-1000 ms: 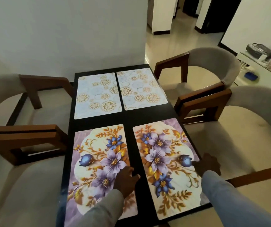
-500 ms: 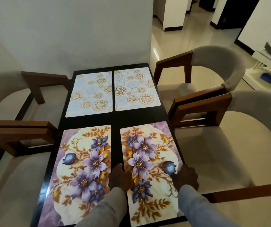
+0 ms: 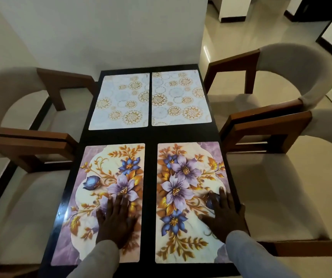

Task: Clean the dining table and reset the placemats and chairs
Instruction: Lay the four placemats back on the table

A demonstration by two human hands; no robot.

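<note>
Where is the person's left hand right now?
In the head view, the left hand lies flat on the near-left flowered placemat, near its inner edge, across the dark table gap from the right hand.

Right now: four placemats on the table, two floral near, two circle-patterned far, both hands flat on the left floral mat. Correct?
Not quite. The head view shows the left hand flat on the left floral mat and the right hand on the right floral mat. The rest holds.

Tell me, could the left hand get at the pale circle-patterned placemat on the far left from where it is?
Probably yes. The left hand lies flat on the near left floral placemat, and only bare black table separates that from the far left circle-patterned placemat. Nothing stands between them; a forward stretch seems needed.
</note>
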